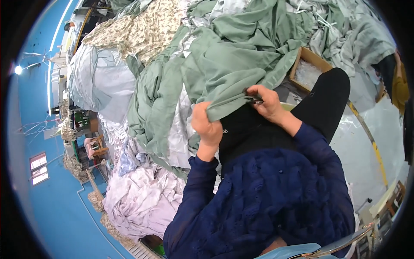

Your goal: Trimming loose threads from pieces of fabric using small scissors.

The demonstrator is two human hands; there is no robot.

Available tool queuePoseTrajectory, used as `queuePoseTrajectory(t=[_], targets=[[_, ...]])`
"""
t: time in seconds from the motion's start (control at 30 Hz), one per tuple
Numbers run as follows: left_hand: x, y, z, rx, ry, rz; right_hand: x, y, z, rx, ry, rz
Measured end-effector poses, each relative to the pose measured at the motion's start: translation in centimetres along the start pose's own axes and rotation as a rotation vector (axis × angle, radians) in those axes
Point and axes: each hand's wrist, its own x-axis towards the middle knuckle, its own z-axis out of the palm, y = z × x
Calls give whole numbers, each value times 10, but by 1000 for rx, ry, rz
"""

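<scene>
A large sage-green cloth point(241, 56) spreads from the pile ahead down over my lap. My left hand point(207, 127) is closed on its near edge, the thumb pressing the fabric against the curled fingers. My right hand point(269, 103) is closed at the same edge, a short way to the right. A small dark tool point(257, 101) with a metallic glint, resembling thread snips, shows among its fingers; most of it is hidden by them. The cloth's edge runs between the two hands, above my black trousers.
Floral beige fabric point(142, 30) and pale blue fabric point(99, 77) are heaped at the left, with pale pink cloth point(146, 198) nearer. An open box point(304, 64) holding clear plastic stands beside my right knee. A yellow floor line point(371, 142) runs along the right.
</scene>
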Motion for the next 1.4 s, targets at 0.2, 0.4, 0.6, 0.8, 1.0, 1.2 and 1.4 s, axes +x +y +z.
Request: queuePoseTrajectory(t=[0.2, 0.4, 0.6, 0.8, 1.0, 1.2, 1.4], targets=[[10, -6, -39, -57, 345, -286, -4, 41, -11, -169, -51, -51], [19, -26, -78, -3, 474, -311, -3, 45, -11, -222, -56, -47], [9, -73, -118, -306, 555, -331, 1, 33, -30, -335, 177, -69], [6, -88, -145, -225, 663, -434, 8, 15, -55, -325, 293, -55], [46, -59, -194, -357, 400, -804, 48, -27, -137, 98, 24, 263], [48, -145, -200, -272, -557, -1096, 102, 49, -167, 77, -104, 601], [32, -191, -165, -499, -521, -1296, 108, 81, -145, 46, -72, 704]])
